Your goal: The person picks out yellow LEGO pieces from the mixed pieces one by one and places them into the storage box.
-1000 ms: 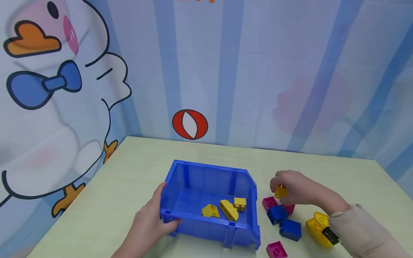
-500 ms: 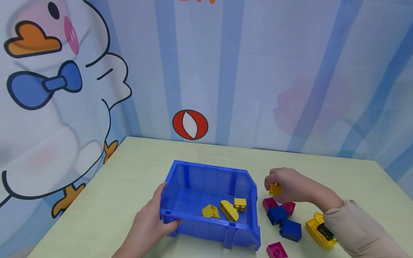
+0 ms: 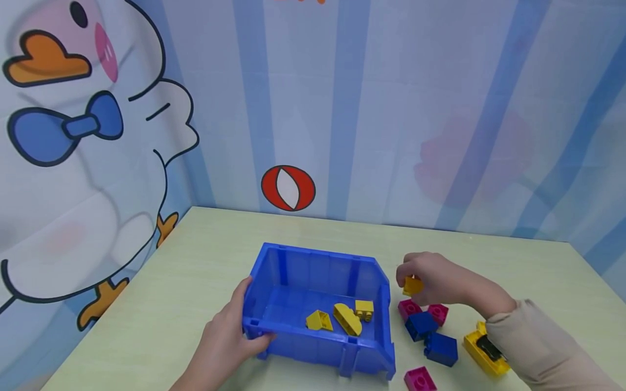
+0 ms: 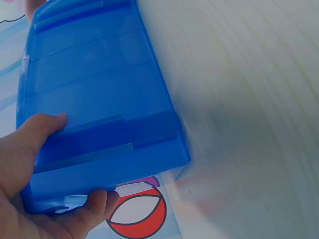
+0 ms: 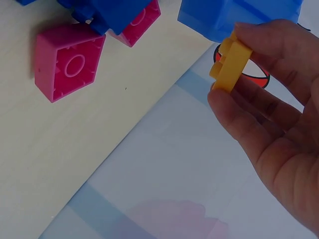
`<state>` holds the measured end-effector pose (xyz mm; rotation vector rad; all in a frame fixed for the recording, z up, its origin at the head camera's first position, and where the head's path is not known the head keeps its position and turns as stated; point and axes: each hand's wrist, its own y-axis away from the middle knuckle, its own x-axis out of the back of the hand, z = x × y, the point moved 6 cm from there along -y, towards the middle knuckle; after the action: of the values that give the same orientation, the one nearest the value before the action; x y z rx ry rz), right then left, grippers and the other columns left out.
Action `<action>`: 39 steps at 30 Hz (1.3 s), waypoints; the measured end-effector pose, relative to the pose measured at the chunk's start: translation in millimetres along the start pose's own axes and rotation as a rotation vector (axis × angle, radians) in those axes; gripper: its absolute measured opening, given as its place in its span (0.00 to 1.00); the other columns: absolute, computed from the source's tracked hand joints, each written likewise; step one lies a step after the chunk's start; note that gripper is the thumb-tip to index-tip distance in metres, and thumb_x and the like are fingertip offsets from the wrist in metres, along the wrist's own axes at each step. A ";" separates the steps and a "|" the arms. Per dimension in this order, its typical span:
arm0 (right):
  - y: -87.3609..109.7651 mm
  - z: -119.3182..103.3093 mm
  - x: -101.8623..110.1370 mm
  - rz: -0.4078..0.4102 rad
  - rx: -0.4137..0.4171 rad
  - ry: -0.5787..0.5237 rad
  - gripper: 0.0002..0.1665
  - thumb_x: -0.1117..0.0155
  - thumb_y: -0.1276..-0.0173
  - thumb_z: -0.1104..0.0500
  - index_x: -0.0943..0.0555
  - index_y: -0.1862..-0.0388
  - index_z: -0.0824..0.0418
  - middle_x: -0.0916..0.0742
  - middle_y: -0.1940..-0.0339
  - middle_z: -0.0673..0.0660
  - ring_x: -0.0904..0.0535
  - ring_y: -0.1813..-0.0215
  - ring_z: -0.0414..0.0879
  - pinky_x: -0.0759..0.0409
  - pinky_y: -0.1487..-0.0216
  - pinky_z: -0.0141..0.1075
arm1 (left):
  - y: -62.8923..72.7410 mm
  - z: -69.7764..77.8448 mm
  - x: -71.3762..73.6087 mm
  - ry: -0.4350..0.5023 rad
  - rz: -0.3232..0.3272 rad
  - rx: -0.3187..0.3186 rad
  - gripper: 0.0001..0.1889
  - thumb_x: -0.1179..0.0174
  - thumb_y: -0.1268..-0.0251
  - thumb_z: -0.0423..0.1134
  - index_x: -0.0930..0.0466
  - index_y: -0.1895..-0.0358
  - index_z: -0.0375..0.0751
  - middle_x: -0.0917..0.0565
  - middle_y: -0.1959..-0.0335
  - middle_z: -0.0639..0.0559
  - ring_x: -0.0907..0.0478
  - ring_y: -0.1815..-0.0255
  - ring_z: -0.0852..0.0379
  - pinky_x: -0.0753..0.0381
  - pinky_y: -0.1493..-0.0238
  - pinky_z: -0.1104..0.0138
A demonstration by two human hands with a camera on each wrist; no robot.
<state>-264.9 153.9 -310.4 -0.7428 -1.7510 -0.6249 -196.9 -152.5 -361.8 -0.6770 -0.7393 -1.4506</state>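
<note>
Between fingertips [image 5: 223, 103], studded yellow brick [image 5: 236, 64].

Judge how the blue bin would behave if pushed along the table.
The blue bin is probably light for its size, since its walls look thin. Its straight, ribbed sides suggest it would stay stiff rather than sag. Its broad, low shape should make it slide more readily than tip, though the three yellow blocks inside might shift about.
</note>
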 end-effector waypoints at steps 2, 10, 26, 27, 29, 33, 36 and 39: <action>-0.9 -1.0 0.3 0.001 0.009 0.002 0.16 0.25 0.56 0.67 0.19 0.69 0.54 0.22 0.71 0.46 0.27 0.68 0.40 0.22 0.69 0.29 | 0.0 -0.2 -0.1 0.001 0.001 0.000 0.55 0.25 0.58 0.46 0.53 0.28 0.39 0.31 0.38 0.32 0.30 0.42 0.32 0.24 0.53 0.44; -3.8 -5.7 1.4 -0.001 0.031 0.009 0.15 0.25 0.55 0.67 0.18 0.69 0.55 0.23 0.72 0.46 0.27 0.68 0.40 0.22 0.69 0.29 | 1.0 -1.3 0.1 0.003 0.006 -0.001 0.55 0.25 0.57 0.46 0.53 0.29 0.40 0.31 0.39 0.32 0.30 0.43 0.32 0.24 0.53 0.43; -11.1 -15.0 2.4 -0.006 0.042 0.016 0.16 0.25 0.55 0.68 0.17 0.68 0.55 0.21 0.70 0.46 0.26 0.67 0.40 0.20 0.65 0.33 | -1.1 -2.0 -1.1 0.010 -0.009 0.017 0.55 0.25 0.57 0.46 0.54 0.28 0.40 0.32 0.37 0.32 0.31 0.41 0.32 0.24 0.52 0.44; -11.6 -15.8 2.4 -0.008 0.044 0.017 0.16 0.25 0.55 0.68 0.18 0.68 0.55 0.21 0.70 0.46 0.26 0.67 0.40 0.20 0.65 0.33 | -1.2 -1.9 -1.2 0.010 -0.009 0.016 0.55 0.25 0.57 0.46 0.54 0.28 0.40 0.32 0.37 0.32 0.31 0.41 0.32 0.24 0.52 0.44; -12.7 -17.0 2.3 -0.014 0.046 0.020 0.16 0.24 0.55 0.68 0.18 0.68 0.55 0.21 0.70 0.46 0.26 0.67 0.40 0.20 0.66 0.32 | -1.2 -1.7 -1.2 0.012 -0.008 0.014 0.55 0.25 0.57 0.46 0.54 0.28 0.40 0.32 0.37 0.32 0.31 0.41 0.32 0.24 0.53 0.44; -14.2 -19.3 2.9 -0.015 0.053 0.033 0.16 0.24 0.56 0.68 0.18 0.69 0.54 0.22 0.71 0.46 0.26 0.67 0.40 0.21 0.66 0.32 | -1.1 -1.5 -1.1 0.019 -0.006 0.010 0.55 0.26 0.57 0.45 0.54 0.28 0.41 0.32 0.37 0.33 0.31 0.42 0.32 0.23 0.53 0.44; -15.0 -20.9 3.5 -0.014 0.058 0.038 0.16 0.25 0.56 0.68 0.18 0.69 0.55 0.22 0.70 0.46 0.26 0.67 0.40 0.21 0.66 0.32 | -0.8 -1.4 -1.0 0.020 -0.006 0.009 0.55 0.26 0.57 0.45 0.54 0.28 0.41 0.32 0.37 0.33 0.31 0.42 0.32 0.24 0.53 0.44; -16.1 -23.4 3.7 -0.016 0.066 0.037 0.16 0.24 0.56 0.68 0.18 0.69 0.54 0.21 0.70 0.46 0.26 0.66 0.40 0.20 0.65 0.32 | -0.6 -1.0 -0.6 0.014 -0.004 0.006 0.55 0.26 0.57 0.46 0.54 0.28 0.40 0.32 0.37 0.32 0.31 0.42 0.32 0.24 0.53 0.44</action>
<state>-262.9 126.9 -301.2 -0.6682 -1.7365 -0.5855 -197.4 -152.9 -362.9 -0.6599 -0.7343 -1.4549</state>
